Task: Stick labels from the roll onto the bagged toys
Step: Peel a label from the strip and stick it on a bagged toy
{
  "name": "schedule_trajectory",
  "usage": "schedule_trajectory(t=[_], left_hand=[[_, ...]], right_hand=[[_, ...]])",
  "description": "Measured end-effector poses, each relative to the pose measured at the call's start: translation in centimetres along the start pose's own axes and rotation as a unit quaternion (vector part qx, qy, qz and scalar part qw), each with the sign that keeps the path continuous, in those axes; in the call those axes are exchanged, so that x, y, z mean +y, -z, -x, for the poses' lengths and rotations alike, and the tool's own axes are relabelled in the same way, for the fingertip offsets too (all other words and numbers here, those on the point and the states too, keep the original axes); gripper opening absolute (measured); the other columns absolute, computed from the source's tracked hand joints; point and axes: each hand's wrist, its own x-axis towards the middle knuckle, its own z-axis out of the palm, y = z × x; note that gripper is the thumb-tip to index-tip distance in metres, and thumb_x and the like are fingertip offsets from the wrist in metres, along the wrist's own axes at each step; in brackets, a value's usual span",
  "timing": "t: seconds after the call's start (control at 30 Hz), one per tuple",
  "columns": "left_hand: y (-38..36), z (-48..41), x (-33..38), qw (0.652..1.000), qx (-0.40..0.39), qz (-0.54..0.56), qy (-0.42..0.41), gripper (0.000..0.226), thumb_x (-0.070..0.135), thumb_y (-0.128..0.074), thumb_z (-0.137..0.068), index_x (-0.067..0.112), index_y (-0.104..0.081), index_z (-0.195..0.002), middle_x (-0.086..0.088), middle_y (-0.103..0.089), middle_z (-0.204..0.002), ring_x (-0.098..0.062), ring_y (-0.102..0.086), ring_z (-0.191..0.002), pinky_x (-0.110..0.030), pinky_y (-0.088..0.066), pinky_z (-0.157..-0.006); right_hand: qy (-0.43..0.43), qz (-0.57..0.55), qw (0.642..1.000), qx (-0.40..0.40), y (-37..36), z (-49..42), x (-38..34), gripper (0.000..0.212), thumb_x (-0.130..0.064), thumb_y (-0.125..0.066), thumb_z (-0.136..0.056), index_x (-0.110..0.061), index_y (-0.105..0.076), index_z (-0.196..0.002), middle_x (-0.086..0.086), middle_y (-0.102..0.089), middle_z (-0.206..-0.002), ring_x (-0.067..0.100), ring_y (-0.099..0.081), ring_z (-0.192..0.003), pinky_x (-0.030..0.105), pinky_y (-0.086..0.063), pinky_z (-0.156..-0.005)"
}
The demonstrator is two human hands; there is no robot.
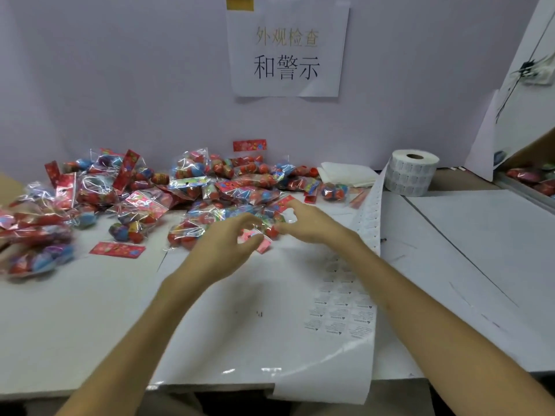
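Observation:
A clear bagged toy with red balls and a pink header card lies at the near edge of a big pile of bagged toys. My left hand curls round the bag's near end, thumb and fingers in a C. My right hand comes in from the right, with its index finger straight over the pile and its thumb at the bag. The white label roll stands at the back right. Its label strip runs down across the table and hangs over the front edge.
More bagged toys lie blurred at the far left, and a loose red header card lies beside them. Folded white paper sits left of the roll. A paper sign hangs on the back wall. A white partition stands at the right.

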Motion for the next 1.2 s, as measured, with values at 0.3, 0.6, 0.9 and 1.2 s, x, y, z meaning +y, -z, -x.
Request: schedule_trajectory(t=[0.3,0.6,0.9,1.2], left_hand=[[-5.2,-1.0,-1.5,0.996,0.047,-0.074,0.036,0.014,0.029,-0.061,-0.095,0.031,-0.070,-0.105,0.010,-0.067,-0.094,-0.016,-0.061,-0.091,-0.036,-0.051,-0.076],[-4.7,-1.4,-0.7,0.976,0.091,0.186,0.063,0.022,0.027,-0.067,-0.098,0.023,-0.078,-0.079,0.008,-0.076,-0.078,-0.001,-0.068,-0.074,-0.011,-0.047,-0.067],[-3.5,-4.3,0.7,0.797,-0.166,0.544,0.205,0.089,0.080,-0.030,-0.092,0.007,-0.067,-0.126,-0.023,-0.072,-0.118,-0.033,-0.074,-0.097,-0.038,-0.061,-0.080],[-4.8,-3.3,-0.1,0.764,-0.028,0.620,0.176,0.044,0.029,-0.060,-0.099,-0.002,-0.062,-0.130,-0.021,-0.072,-0.120,-0.034,-0.071,-0.111,-0.036,-0.059,-0.095]], right_hand=[[-0.017,-0.169,0.985,0.033,-0.9,-0.4,-0.3,0.033,-0.030,-0.070,-0.090,-0.016,-0.053,-0.115,0.004,-0.062,-0.108,0.022,-0.063,-0.098,0.039,-0.054,-0.085],[0.080,-0.316,0.930,0.167,1.1,3.4,1.9,0.042,0.000,-0.068,-0.088,-0.025,-0.056,-0.120,0.000,-0.065,-0.117,0.023,-0.073,-0.085,0.038,-0.063,-0.071],[0.195,-0.196,0.913,0.300,-0.3,5.7,3.3,0.025,0.004,-0.075,-0.084,-0.016,-0.078,-0.099,-0.007,-0.071,-0.103,0.008,-0.068,-0.096,0.017,-0.055,-0.078],[0.235,-0.212,0.911,0.262,-0.3,6.8,2.7,0.023,0.003,-0.072,-0.083,-0.017,-0.080,-0.092,-0.012,-0.076,-0.104,-0.001,-0.067,-0.106,0.018,-0.048,-0.098]])
